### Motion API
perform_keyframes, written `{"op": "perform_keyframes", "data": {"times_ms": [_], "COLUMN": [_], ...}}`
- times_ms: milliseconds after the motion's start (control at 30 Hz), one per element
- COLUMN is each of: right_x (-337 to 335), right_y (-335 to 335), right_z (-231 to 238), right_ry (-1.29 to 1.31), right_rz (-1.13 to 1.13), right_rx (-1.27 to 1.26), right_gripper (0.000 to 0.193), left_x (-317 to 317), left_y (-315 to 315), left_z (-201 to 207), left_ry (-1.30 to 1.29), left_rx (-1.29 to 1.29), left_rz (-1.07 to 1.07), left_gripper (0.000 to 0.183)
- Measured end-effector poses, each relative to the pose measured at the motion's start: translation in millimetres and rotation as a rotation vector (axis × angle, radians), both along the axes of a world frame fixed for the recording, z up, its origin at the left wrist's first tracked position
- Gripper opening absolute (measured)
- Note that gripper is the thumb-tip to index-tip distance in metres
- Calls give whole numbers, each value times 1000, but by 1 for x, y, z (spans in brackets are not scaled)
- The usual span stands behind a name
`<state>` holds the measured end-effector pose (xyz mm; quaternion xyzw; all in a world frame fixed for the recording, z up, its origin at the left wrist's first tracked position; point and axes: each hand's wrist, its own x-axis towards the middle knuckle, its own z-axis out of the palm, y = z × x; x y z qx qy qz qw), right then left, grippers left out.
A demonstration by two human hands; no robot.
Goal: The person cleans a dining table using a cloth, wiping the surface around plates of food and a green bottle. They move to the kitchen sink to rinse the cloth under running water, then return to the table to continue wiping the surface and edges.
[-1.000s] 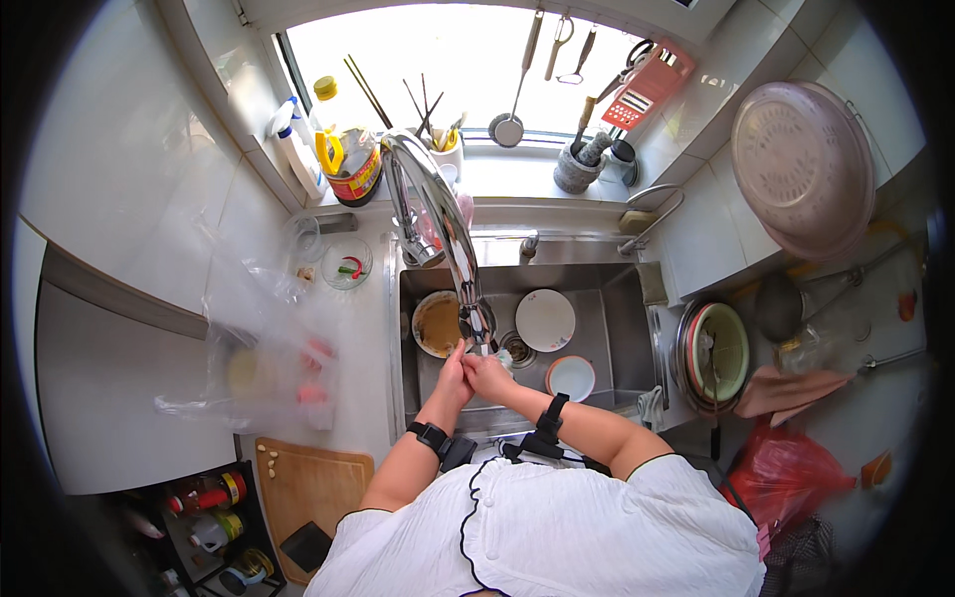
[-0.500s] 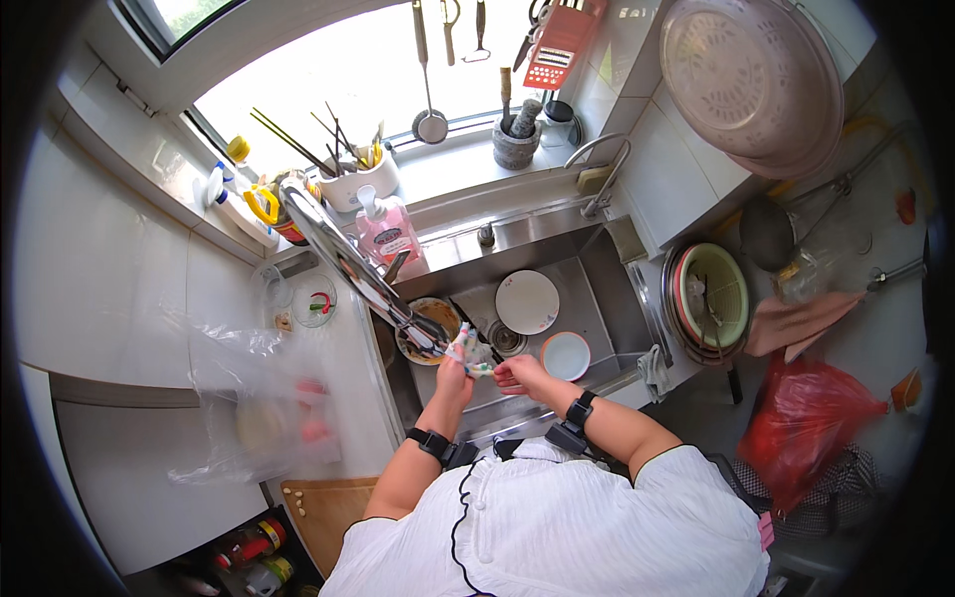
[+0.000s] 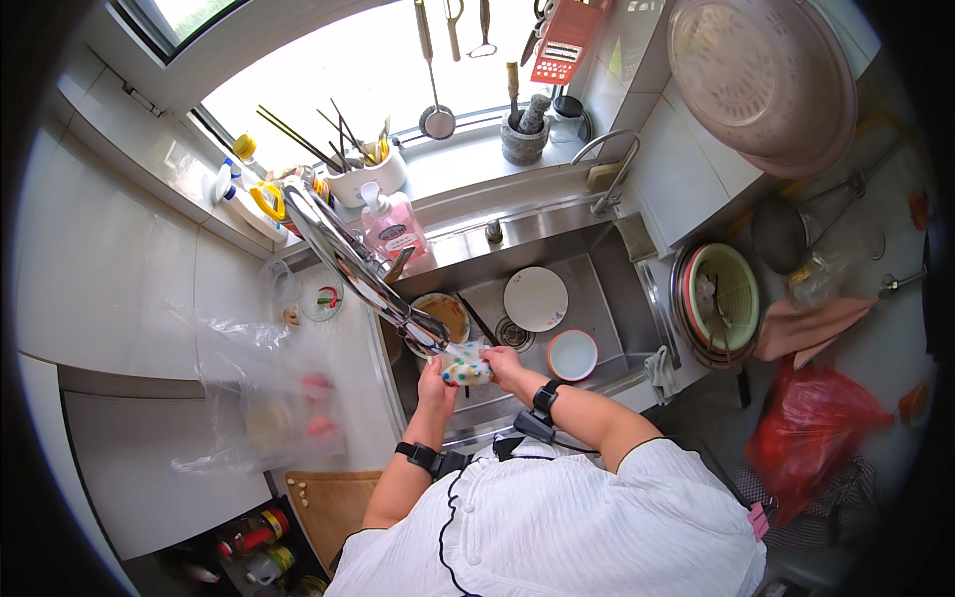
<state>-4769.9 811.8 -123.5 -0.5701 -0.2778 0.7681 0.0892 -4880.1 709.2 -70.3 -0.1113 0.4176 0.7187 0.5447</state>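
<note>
A white dishcloth with coloured dots (image 3: 466, 366) is stretched between my two hands, just below the faucet (image 3: 398, 306). My left hand (image 3: 434, 383) grips its left end. At the opposite end, my right hand (image 3: 505, 364) has its fingers closed on the cloth. Behind it in the steel sink (image 3: 587, 279) lies a bowl with brown residue (image 3: 445, 310), partly covered by the faucet. A white plate (image 3: 537, 301) and a small orange-rimmed bowl (image 3: 572, 355) rest to the right, around the drain (image 3: 514, 334). A dark, thin utensil (image 3: 476, 316) lies beside the brown-stained bowl.
A pink soap bottle (image 3: 393, 224) stands behind the faucet. Stacked basins and a green colander (image 3: 724, 297) sit right of the sink, near a red plastic bag (image 3: 811, 423). A clear plastic bag (image 3: 264, 398) and a cutting board (image 3: 328, 507) are at the left.
The bunched cloth is now spread wider between my hands. My left hand has shifted slightly left, and the view has moved a little.
</note>
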Motion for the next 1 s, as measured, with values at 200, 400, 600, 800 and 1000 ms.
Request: {"op": "perform_keyframes", "data": {"times_ms": [200, 400, 600, 800, 1000], "right_x": [-22, -44, -38, -31, -42], "right_y": [-37, -5, -12, -42, -6], "right_z": [30, 30, 14, 41, 15], "right_ry": [-68, -454, -316, -207, -257], "right_rz": [434, 407, 385, 390, 137], "right_rx": [746, 748, 604, 469, 304], "right_gripper": [25, 33, 38, 42, 49], "left_x": [13, 18, 19, 22, 35], "left_y": [9, 11, 23, 34, 33], "left_z": [-45, -78, -15, 3, -28], "left_ry": [-201, -527, -263, -190, -306], "left_rx": [-81, 544, 15, -335, -107], "left_rz": [-25, -97, -132, -118, 60], "left_gripper": [40, 30, 32, 37, 24]}}
